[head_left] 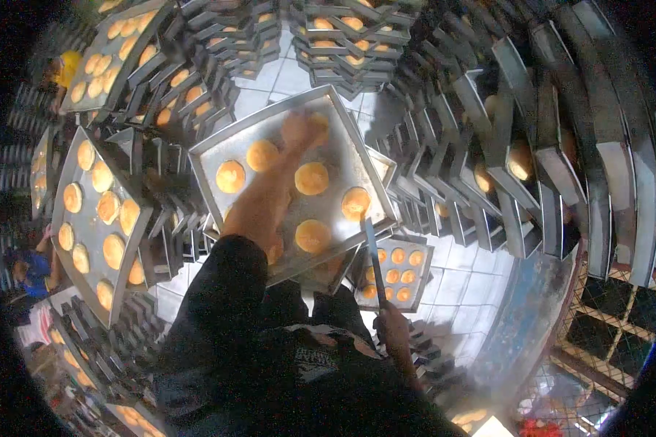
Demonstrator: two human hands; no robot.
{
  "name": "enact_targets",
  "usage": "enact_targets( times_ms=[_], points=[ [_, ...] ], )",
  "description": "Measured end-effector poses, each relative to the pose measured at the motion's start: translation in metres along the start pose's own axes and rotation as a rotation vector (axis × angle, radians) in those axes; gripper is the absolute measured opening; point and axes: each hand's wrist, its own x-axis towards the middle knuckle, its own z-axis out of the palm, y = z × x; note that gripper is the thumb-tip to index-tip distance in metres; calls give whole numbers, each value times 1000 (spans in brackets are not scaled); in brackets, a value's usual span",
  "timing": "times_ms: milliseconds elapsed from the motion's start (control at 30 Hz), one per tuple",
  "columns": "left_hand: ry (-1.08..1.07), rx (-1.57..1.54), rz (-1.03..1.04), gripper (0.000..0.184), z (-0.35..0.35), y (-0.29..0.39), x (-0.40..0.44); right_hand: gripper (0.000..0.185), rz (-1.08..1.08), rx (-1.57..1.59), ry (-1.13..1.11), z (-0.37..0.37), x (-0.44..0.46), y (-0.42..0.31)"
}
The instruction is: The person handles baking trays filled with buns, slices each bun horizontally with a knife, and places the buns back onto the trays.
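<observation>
A metal baking tray (pixel 219 146) lies tilted in front of me, with several round golden buns on it. My left hand (pixel 304 131) reaches across to the tray's far end, over the buns there. Motion smears its fingers, so I cannot tell whether it grips a bun. Low on the right, my right hand (pixel 393 331) is closed around the handle of a long-bladed knife (pixel 372 251). The blade's tip reaches the edge of a bun (pixel 356 204) near the tray's right corner. Another bun (pixel 311 178) lies mid-tray, and my left forearm partly hides others.
Stacked metal trays surround me, including a bun-filled tray (pixel 87 197) on the left and tall stacks (pixel 503 153) on the right. A smaller tray of buns (pixel 408 295) sits lower, above the white tiled floor (pixel 459 291). People in yellow (pixel 69 67) and blue (pixel 35 273) are at left.
</observation>
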Motion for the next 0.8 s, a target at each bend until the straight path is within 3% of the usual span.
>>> enact_targets(
  times_ms=[33,67,100,133,167,200,267,333,367,400,467,567,633,733,800],
  points=[
    [15,6,4,66,14,0,-9,24,85,260,10,-8,8,-15],
    [211,135,152,67,46,-11,-15,27,165,522,16,-11,13,-24],
    [316,203,233,68,51,-15,-25,29,-54,362,84,14,24,10],
    [428,276,306,68,59,-21,-33,29,-73,369,95,6,30,0],
    [267,-206,160,67,54,-20,-49,28,56,685,15,-13,38,-23],
    [179,-444,101,67,43,-14,-62,28,186,996,-77,-27,43,-38],
    [99,-1051,-98,62,5,5,-91,27,-32,844,-23,-24,68,-36],
    [114,-1413,-204,58,-16,7,-102,24,-206,940,36,-43,83,-70],
    [74,-1765,-224,55,-25,4,-105,23,-274,941,185,-19,110,-60],
    [24,-2117,-231,53,-32,0,-109,25,-359,789,198,-33,110,-75],
    [131,-2234,-343,48,-88,37,-148,31,-462,547,181,-63,106,-114],
    [337,-2150,-401,45,-93,29,-150,39,-489,580,96,-70,99,-146],
    [192,-2436,-185,42,-102,24,-147,40,-603,600,115,-68,95,-153],
    [285,-2414,-250,38,-139,53,-177,41,-517,455,9,-75,87,-157],
    [298,-2397,-249,33,-154,64,-191,41,-590,477,47,-72,81,-155]
  ],
)
